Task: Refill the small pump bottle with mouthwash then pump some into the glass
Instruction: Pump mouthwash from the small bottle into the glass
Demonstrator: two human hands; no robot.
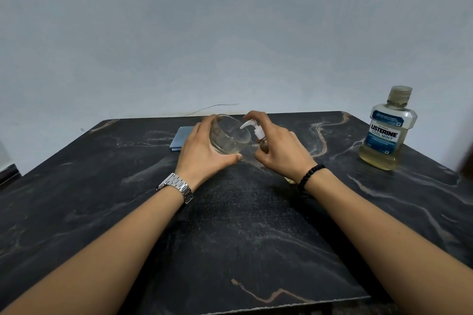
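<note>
A blue cloth [180, 138] lies flat near the far edge of the dark marble table [102, 199], partly hidden behind the left hand [202, 151]. That hand, with a metal watch [176, 186] on its wrist, wraps around the glass [229, 135]: fingers curl over the far side and the thumb presses the near side low down. The glass is tilted, its mouth turned up and to the right, toward the pump; a little pale liquid sits in its lower part. Just to the right, the pump bottle [263, 146] is held in the right hand [279, 148], which wears a black bead bracelet [311, 176]. Its fingers close around the body, hiding most of it, and the index finger rests on top of the white pump head [252, 126]. The bottle's long axis leans, top tipped toward the far left, and the nozzle points left into the mouth of the glass, its tip just inside the rim. Whether the bottle's base touches the table cannot be told. Well apart, at the right edge of the table, the Listerine bottle [386, 130] stands upright with its cap on, label facing the camera, yellowish liquid filling roughly its lower half.
</note>
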